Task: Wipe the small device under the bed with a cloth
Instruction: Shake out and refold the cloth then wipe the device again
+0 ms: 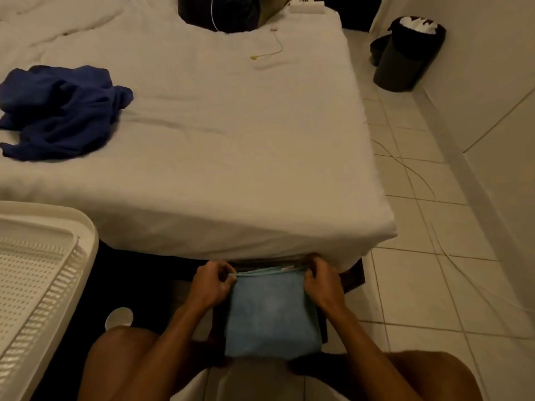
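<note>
Both knees frame the blue cloth point(272, 316), which hangs folded just below the bed point(231, 157) edge, covering something dark; the device itself cannot be made out. Left hand point(212, 282) and right hand point(321, 280) each pinch a top corner of the cloth. On the bed lies blue clothing point(58, 111); a white basket point(37, 285) stands left of the cloth.

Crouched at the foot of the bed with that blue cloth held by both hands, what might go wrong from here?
The blue cloth covers whatever lies beneath it, so the device may be wiped blind or nudged further under the bed. Thin cables trail across the floor tiles on the right; a shifting knee or foot could snag them. The white basket crowds the left hand.
</note>
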The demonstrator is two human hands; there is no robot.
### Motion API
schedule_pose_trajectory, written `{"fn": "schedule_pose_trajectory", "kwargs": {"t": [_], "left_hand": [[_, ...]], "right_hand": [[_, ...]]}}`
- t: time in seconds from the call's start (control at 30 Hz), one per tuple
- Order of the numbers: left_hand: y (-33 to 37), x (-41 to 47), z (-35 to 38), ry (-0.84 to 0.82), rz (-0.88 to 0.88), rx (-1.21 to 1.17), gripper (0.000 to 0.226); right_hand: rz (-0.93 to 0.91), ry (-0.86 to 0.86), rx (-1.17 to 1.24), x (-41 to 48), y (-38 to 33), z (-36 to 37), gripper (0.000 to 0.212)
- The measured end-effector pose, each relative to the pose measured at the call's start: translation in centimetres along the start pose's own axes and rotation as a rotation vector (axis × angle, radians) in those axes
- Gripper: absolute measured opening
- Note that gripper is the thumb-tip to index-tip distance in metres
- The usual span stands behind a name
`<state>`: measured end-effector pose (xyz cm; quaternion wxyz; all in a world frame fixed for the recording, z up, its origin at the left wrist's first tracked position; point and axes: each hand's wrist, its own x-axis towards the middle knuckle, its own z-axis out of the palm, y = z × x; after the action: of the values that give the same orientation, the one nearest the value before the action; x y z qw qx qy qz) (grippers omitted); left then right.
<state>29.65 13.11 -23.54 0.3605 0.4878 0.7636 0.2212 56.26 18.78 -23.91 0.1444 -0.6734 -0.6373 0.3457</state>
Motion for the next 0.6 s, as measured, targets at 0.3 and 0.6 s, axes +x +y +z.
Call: {"fn": "schedule_pose_trajectory", "kwargs": {"t": [0.3,0.6], "left_hand": [[-0.2,0.0,0.4,0.014,-0.037,0.162,0.037],[1.9,-0.8,0.3,-0.003,-0.063,0.000,0.034]], "right_hand": [[-0.141,-0.170,-0.397,0.0,-0.9,-0.6,0.037],[-0.252,-0.107,-0.489,-0.8,-1.1,-0.7,0.030]]}}
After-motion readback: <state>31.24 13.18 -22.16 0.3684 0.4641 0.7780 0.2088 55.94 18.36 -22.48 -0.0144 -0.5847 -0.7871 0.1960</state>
